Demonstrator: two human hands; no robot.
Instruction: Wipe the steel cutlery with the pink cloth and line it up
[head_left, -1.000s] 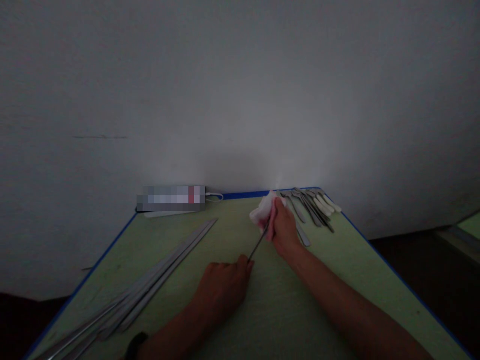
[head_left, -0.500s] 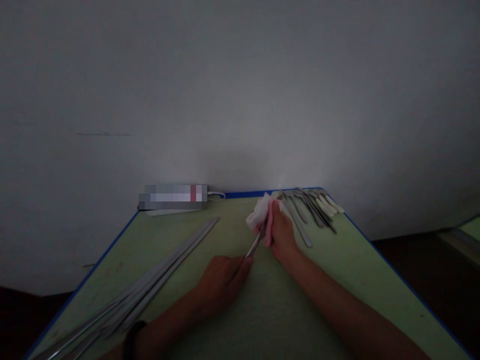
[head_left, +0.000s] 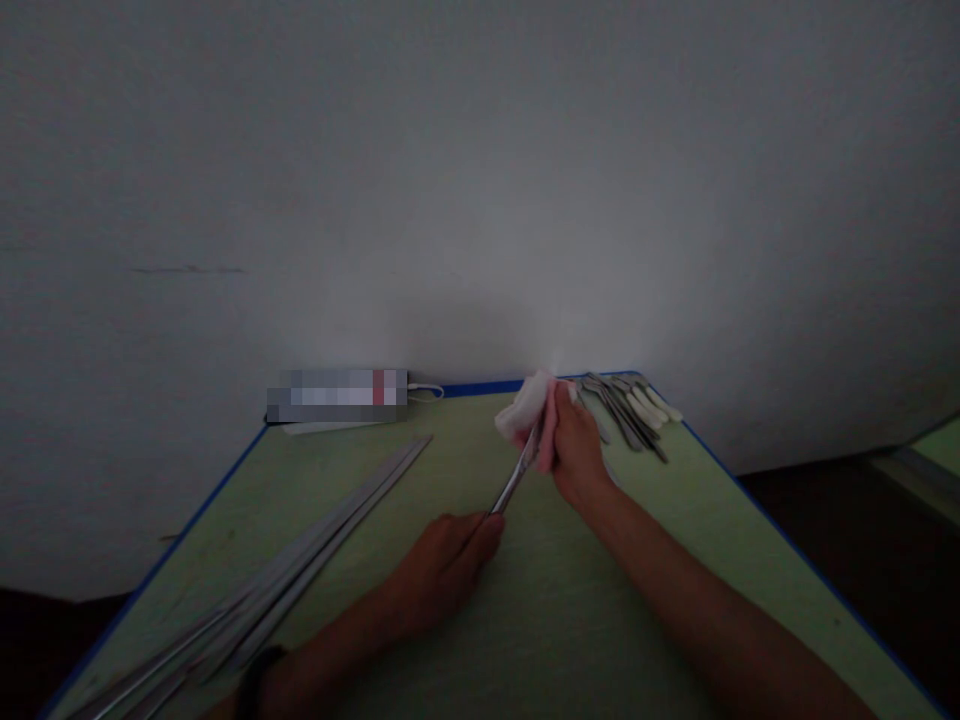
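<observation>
A slim, shiny metal utensil (head_left: 511, 487) slants up and away above the table's middle. My left hand (head_left: 451, 562) is closed around its near end. Wrapped about the far end is a white and pink cloth (head_left: 525, 408), which my right hand (head_left: 579, 450) squeezes from the right side. The cloth hides the utensil's tip, so its exact kind cannot be made out. Just beyond my right hand lies a group of metal cutlery (head_left: 626, 415), partly covered by that hand.
Several long, flat metal pieces (head_left: 300, 545) lie in a bundle along the table's left side. A blurred-out box-like item (head_left: 337, 396) with a white cable (head_left: 427, 390) stands at the back left. The green table (head_left: 720, 570) has a blue edge and meets a grey wall (head_left: 480, 200).
My right hand and the cloth have moved slightly away along the utensil, baring more of its metal. My left hand keeps its hold almost in place. The view has shifted a little.
</observation>
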